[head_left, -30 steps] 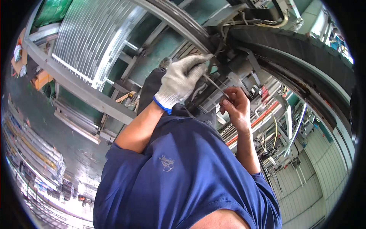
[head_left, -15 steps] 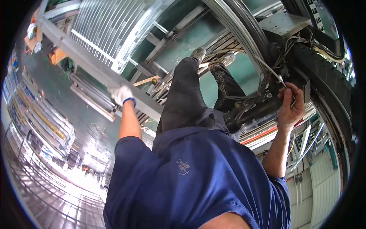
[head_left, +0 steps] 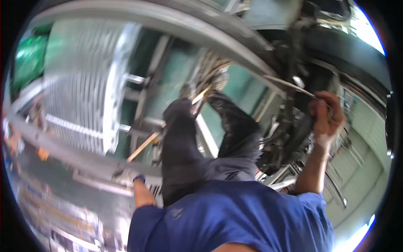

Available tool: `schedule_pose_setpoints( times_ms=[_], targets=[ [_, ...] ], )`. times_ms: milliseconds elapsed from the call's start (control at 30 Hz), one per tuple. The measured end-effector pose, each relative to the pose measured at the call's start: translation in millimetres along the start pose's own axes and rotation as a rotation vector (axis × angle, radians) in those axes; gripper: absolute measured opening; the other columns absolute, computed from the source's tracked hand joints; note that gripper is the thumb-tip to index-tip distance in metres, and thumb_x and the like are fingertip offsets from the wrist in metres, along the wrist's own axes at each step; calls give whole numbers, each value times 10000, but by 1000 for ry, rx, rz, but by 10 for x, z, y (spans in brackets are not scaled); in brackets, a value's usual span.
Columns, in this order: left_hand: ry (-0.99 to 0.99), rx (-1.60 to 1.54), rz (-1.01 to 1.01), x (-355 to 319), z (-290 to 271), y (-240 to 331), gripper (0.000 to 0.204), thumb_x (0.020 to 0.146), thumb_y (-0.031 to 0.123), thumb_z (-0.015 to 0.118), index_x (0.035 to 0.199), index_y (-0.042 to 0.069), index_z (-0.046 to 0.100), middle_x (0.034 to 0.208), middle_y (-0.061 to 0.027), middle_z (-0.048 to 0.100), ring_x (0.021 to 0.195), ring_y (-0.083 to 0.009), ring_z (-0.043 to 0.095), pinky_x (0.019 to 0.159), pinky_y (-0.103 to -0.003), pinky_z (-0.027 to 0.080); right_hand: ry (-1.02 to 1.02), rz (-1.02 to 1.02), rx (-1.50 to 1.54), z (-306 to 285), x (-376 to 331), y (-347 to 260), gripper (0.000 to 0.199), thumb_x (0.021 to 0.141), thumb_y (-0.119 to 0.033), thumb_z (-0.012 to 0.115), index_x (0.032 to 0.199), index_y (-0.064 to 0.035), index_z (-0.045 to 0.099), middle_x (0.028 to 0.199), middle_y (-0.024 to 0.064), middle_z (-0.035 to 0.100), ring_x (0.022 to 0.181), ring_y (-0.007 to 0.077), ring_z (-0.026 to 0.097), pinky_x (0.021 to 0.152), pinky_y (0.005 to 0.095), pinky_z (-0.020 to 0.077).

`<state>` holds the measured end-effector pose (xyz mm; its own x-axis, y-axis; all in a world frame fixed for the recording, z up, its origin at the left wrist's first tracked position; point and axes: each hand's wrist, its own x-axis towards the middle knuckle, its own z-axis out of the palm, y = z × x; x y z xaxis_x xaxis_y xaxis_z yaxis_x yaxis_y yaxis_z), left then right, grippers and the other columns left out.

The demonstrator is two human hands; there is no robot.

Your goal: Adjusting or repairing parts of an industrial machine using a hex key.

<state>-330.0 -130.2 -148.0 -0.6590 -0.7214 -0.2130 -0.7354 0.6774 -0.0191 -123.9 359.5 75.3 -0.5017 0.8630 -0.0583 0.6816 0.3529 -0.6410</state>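
My right hand (head_left: 328, 116), bare, is raised at the right beside dark machinery. Its thumb and fingers pinch the end of a thin pale cable (head_left: 289, 84), which runs up and left toward a metal rail. On the left, my left hand (head_left: 125, 176) wears a white glove with a blue cuff and lies at a long grey metal beam (head_left: 79, 156). Motion blur smears its fingers, so I cannot tell whether they grip the beam.
Long silver profiles (head_left: 77, 84) lie side by side at the upper left, near a green wrapped bundle (head_left: 30, 61). Dark machinery with loose wiring (head_left: 289, 122) stands close on my right. A rail (head_left: 189, 31) crosses the top. Wooden strips (head_left: 144, 146) lie beyond the beam.
The whole view has swung, bringing more of the silver profiles and the green bundle in. My right hand still pinches the cable; my left hand remains at the beam.
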Motion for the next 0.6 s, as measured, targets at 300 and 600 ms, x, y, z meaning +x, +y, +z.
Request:
schedule_pose_setpoints(
  times_ms=[300, 600],
  targets=[
    [234, 31, 51, 685, 569, -573, 911, 800, 521, 750, 1441, 40, 316, 1256, -288, 550, 1087, -455, 622, 883, -564, 520, 123, -52, 344, 5, 5, 111, 135, 990, -109, 583, 1010, -2, 661, 706, 5, 603, 617, 46, 522, 563, 203, 400],
    [21, -74, 162, 635, 423, -642, 913, 828, 428, 714, 1479, 14, 226, 1316, -305, 514, 1124, -453, 607, 915, -560, 510, 208, -140, 633, 84, 178, 267, 200, 1009, -183, 614, 1014, 13, 654, 744, 40, 631, 613, 96, 576, 581, 239, 476]
  ],
)
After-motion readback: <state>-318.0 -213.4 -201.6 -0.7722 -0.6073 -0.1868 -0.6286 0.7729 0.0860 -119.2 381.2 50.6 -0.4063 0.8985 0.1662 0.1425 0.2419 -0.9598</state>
